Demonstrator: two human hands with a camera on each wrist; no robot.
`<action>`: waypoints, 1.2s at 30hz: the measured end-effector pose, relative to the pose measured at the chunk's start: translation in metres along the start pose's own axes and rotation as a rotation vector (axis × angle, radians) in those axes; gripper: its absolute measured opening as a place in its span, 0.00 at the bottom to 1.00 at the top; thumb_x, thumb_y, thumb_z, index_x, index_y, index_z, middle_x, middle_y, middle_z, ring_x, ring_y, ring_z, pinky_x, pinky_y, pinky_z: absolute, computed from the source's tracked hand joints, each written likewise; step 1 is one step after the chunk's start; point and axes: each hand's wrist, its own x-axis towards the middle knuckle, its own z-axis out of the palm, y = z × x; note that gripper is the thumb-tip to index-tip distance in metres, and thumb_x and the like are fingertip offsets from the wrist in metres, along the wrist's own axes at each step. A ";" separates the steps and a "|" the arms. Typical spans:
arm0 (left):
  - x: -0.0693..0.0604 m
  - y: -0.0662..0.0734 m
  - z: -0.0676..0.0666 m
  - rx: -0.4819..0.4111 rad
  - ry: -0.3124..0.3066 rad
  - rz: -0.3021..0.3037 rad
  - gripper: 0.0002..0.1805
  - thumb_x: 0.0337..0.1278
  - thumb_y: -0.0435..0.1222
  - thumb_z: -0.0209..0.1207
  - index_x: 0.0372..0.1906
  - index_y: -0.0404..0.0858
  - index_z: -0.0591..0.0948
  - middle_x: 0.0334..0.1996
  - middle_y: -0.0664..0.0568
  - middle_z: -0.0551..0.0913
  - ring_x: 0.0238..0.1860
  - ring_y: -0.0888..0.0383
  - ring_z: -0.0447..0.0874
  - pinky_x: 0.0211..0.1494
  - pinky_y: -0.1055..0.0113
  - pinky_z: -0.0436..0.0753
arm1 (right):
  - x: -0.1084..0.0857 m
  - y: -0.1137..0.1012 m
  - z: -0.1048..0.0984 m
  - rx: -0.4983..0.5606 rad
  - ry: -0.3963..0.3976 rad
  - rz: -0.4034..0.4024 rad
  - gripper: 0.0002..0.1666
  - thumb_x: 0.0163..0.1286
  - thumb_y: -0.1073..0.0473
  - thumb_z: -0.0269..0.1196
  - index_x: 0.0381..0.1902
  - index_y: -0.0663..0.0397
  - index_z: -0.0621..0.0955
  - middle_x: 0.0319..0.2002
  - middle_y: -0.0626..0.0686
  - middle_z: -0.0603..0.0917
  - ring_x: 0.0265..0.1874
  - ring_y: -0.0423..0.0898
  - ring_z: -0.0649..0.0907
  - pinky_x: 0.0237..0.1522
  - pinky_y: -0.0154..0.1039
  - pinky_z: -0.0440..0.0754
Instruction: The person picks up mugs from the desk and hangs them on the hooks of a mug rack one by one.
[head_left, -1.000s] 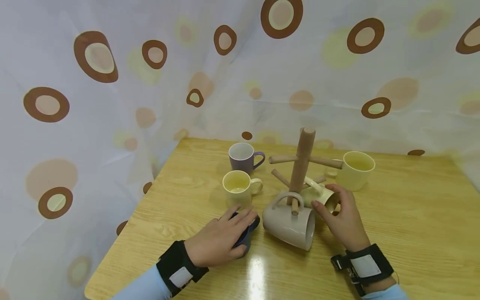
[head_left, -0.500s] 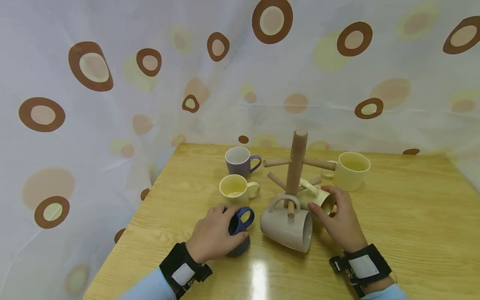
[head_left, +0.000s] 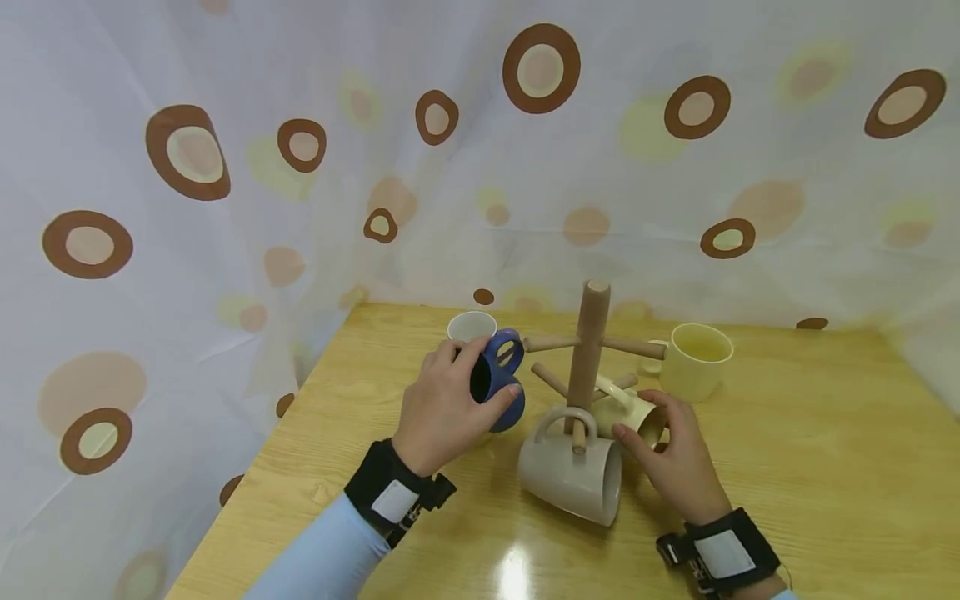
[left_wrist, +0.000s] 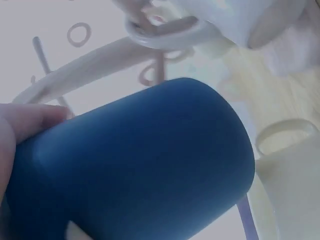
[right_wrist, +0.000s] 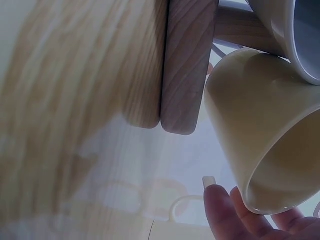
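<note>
My left hand (head_left: 442, 408) gripped the blue mug (left_wrist: 145, 155), left of the rack (head_left: 587, 358); axis tilted, handle (head_left: 491, 347) rackward, threading unclear. My right hand (head_left: 678, 458), farther off, pinched the tilted cream mug (head_left: 621, 414) right of it.

The left grip (head_left: 442, 408) was curled, thumb (head_left: 497, 407) apart from fingers (head_left: 463, 360), left forearm (head_left: 330, 546) slanting behind; the right grip (head_left: 681, 457) pinched, right wrist (head_left: 707, 507) just behind it.
</note>
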 end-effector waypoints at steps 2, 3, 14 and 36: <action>0.001 0.003 0.007 0.019 0.009 0.025 0.36 0.55 0.60 0.64 0.64 0.45 0.77 0.48 0.46 0.79 0.45 0.50 0.79 0.33 0.55 0.85 | -0.003 0.001 0.001 0.000 0.002 -0.005 0.36 0.69 0.49 0.65 0.67 0.61 0.66 0.58 0.65 0.68 0.45 0.50 0.69 0.32 0.33 0.72; 0.002 0.005 0.010 0.026 0.016 0.031 0.36 0.55 0.61 0.63 0.64 0.46 0.77 0.48 0.46 0.79 0.45 0.50 0.80 0.32 0.56 0.85 | -0.004 0.002 0.001 -0.001 0.004 -0.009 0.36 0.69 0.50 0.65 0.67 0.61 0.67 0.58 0.65 0.68 0.45 0.49 0.69 0.32 0.33 0.72; 0.002 0.012 0.029 0.062 0.047 0.035 0.38 0.53 0.65 0.61 0.62 0.45 0.77 0.48 0.44 0.78 0.43 0.49 0.77 0.28 0.54 0.84 | -0.011 0.005 0.006 0.026 -0.005 0.002 0.33 0.69 0.51 0.65 0.66 0.59 0.68 0.52 0.59 0.69 0.43 0.47 0.69 0.34 0.33 0.74; -0.003 0.017 0.069 0.005 -0.050 0.044 0.36 0.62 0.65 0.53 0.65 0.46 0.72 0.53 0.44 0.75 0.49 0.49 0.76 0.34 0.56 0.84 | -0.002 0.005 0.000 0.013 0.013 0.009 0.34 0.69 0.50 0.65 0.67 0.58 0.68 0.56 0.61 0.69 0.45 0.49 0.70 0.36 0.33 0.75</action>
